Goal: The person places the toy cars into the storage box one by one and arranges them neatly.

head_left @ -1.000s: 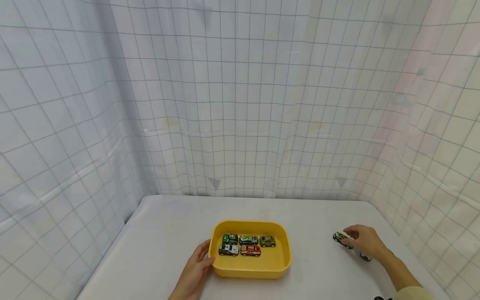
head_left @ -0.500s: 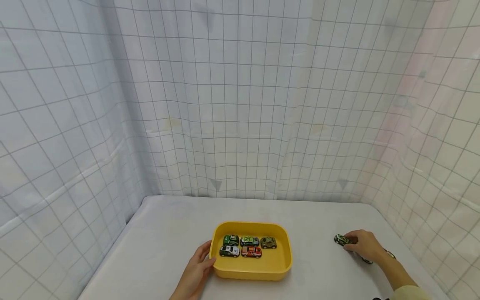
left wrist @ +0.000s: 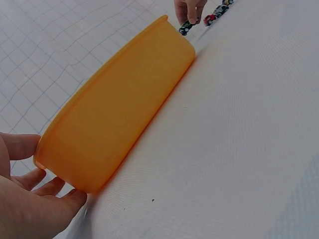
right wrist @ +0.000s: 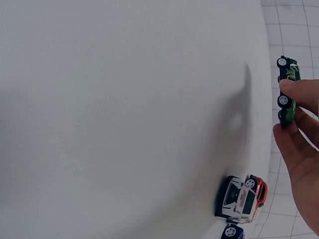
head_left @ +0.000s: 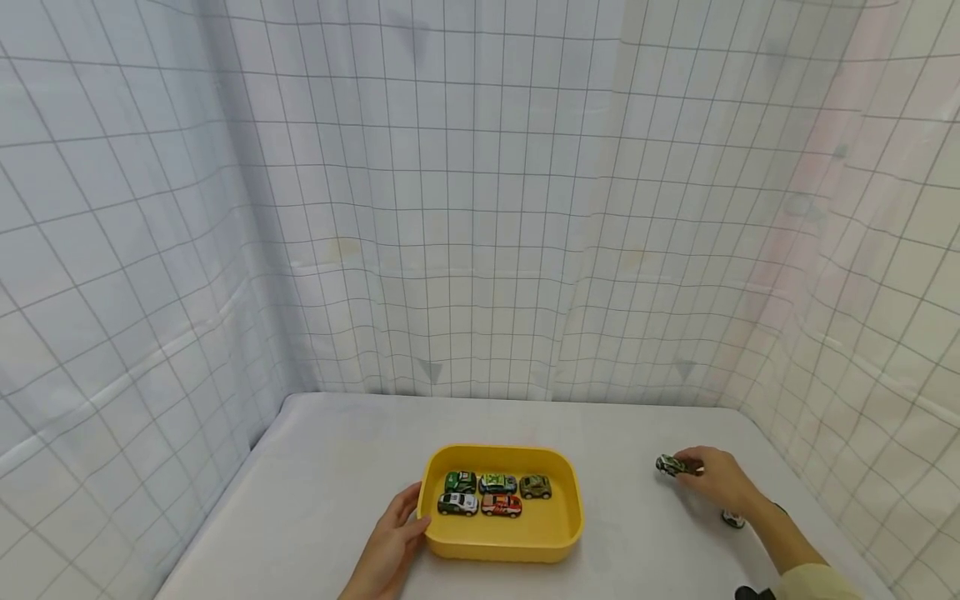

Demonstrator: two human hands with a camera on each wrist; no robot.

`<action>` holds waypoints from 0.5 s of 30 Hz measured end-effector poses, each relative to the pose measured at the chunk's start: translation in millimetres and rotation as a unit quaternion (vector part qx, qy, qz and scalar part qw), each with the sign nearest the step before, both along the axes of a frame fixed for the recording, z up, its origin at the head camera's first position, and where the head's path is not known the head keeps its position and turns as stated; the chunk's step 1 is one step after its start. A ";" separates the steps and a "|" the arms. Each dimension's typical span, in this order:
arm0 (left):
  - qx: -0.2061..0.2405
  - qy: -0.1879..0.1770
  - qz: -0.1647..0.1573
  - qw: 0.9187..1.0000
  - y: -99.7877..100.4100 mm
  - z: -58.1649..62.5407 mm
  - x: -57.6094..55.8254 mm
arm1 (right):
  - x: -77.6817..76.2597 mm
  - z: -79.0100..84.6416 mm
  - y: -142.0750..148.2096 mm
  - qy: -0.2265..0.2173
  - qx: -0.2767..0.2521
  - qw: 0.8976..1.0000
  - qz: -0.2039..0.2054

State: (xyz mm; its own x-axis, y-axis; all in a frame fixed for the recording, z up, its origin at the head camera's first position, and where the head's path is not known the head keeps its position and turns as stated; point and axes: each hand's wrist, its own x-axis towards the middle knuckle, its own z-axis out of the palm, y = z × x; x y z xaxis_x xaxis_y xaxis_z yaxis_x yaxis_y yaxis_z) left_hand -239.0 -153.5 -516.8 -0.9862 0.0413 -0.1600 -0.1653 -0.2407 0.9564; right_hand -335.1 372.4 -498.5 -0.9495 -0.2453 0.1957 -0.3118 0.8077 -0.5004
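My left hand (head_left: 390,533) grips the left end of a yellow tray (head_left: 502,552), its thumb at the rim and fingers against the outer wall in the left wrist view. Inside the tray, toward its left and back, several toy cars stand in two rows, among them a white one (head_left: 457,504), a red one (head_left: 501,506) and an olive one (head_left: 536,487). Over at the right, my right hand (head_left: 716,479) pinches a dark green toy car (right wrist: 289,92) between thumb and fingers. That car is raised off the table, its shadow apart from it.
Below my right forearm, a white and red toy car (right wrist: 239,199) stands on the white table (head_left: 622,533), with a dark blue one (right wrist: 232,231) beside it, cut by the frame edge. Grid-patterned curtains (head_left: 480,208) hang behind and along both sides.
My right hand first reached the green car on the table, closed its fingers on it, then raised it and shifted slightly left. My left hand and the tray have stayed in place.
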 end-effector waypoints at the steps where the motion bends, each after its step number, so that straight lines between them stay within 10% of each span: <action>1: 0.000 0.000 0.000 1.000 -0.1 -0.1 -0.1 | -0.5 1.0 -2.3 0.002 0.000 1.000 0.000; 15: -0.003 0.001 0.003 1.000 0.2 -0.7 -0.4 | -4.1 12.3 -30.8 0.027 -0.020 0.998 0.054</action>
State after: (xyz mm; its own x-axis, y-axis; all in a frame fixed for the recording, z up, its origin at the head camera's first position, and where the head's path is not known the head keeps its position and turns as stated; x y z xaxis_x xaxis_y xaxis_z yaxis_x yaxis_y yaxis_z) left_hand -239.4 -153.3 -517.5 -0.9868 0.0336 -0.1586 -0.1621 -0.2355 0.9583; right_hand -339.1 341.6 -486.2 -0.9057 -0.3369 0.2573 -0.4235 0.7469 -0.5126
